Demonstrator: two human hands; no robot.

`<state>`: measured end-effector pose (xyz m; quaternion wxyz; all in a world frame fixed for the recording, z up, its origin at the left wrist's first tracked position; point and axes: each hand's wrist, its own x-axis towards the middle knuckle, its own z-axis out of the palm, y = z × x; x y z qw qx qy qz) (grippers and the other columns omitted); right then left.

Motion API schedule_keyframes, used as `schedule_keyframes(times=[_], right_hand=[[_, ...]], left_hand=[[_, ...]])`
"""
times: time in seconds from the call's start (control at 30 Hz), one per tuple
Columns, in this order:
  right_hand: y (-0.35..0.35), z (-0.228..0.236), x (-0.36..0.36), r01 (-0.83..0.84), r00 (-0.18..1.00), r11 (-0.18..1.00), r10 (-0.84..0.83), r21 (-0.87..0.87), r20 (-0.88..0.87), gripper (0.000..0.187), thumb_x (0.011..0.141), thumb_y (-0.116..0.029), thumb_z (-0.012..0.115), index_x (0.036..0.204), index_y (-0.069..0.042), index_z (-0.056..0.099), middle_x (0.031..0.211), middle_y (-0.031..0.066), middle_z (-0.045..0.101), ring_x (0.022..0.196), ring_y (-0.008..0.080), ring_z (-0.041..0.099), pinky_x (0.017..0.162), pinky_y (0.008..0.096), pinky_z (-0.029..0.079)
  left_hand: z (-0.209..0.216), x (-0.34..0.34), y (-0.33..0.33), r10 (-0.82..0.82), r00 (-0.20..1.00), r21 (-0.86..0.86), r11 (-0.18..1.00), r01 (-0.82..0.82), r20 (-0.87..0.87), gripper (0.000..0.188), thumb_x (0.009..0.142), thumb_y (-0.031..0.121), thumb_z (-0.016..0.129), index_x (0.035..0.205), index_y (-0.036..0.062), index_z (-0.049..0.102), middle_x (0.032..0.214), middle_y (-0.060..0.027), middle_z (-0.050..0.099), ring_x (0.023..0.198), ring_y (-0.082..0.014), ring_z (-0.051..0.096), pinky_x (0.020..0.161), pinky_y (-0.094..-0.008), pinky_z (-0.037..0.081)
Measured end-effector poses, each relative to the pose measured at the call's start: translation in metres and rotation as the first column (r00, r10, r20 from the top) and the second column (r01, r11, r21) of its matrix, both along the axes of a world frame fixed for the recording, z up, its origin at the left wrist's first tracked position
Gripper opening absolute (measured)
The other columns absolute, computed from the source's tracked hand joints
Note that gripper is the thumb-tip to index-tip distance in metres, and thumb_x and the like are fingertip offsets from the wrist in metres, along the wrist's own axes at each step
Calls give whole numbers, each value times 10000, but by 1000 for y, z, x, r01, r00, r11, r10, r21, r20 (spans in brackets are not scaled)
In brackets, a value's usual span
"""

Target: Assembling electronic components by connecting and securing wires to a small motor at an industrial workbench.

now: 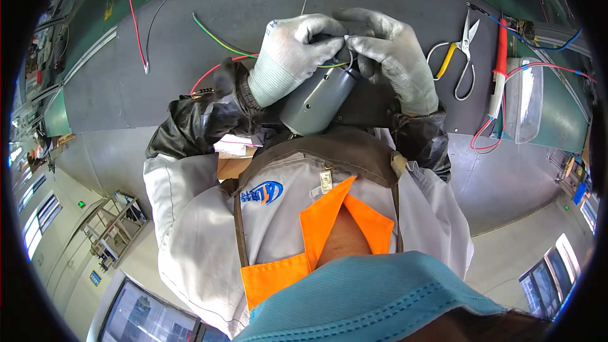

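Observation:
Both hands wear pale work gloves and meet above a grey metal cylinder (318, 102) with small holes in its side, which looks like a motor housing. My left hand (303, 44) is closed in a pinch, fingertips against those of the other hand. My right hand (387, 47) pinches too, at the same small whitish spot. A thin pale wire (351, 58) curves from the fingertips down to the cylinder's far end; its tip is hidden between the gloves. Left of my left hand lie a green-yellow wire (215, 38) and a red wire (212, 73).
Scissors with a yellow grip (451, 57) lie right of my right hand on the dark bench mat (209, 3). Beyond them are a red-and-white handled tool (499, 69) with a red cord and a clear plastic box (527, 98). Red and black leads (145, 66) hang at the left.

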<state>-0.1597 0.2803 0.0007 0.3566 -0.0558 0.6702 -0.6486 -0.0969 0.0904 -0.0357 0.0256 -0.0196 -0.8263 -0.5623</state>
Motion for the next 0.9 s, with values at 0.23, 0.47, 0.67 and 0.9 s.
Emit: schedule_keyframes(times=[0.23,0.47,0.67,0.9], right_hand=[[2,-5,33,357,275,838,329,414,-903,132,888,-186,700,1004,-123,698,811,91,653,777,329,666,672,405,550],[34,-41,11,267,763,956,-131,123,-633,89,860,-56,704,905,14,736,879,125,719,791,214,685,722,314,538],[32,-64,-18,455,689,886,-285,91,-666,122,858,-60,679,888,42,739,861,95,721,727,134,650,663,269,519],[22,-77,-37,470,801,881,-395,63,-451,157,943,-129,659,953,21,706,803,62,671,512,103,572,471,228,460]], left_hand=[[5,5,12,-61,957,-300,953,-28,-282,176,846,90,692,1017,57,716,927,-136,717,828,-316,708,731,-351,573],[0,23,25,137,965,-67,986,-155,-222,354,839,2,668,1191,27,640,908,-143,687,747,-269,693,676,-350,556],[-1,26,33,151,940,-127,972,-198,-307,286,839,-5,698,1122,31,675,870,-122,674,695,-219,660,643,-321,538],[0,22,37,6,937,-381,913,-148,-349,157,835,105,734,982,91,682,847,-90,683,680,-298,666,590,-384,526]])
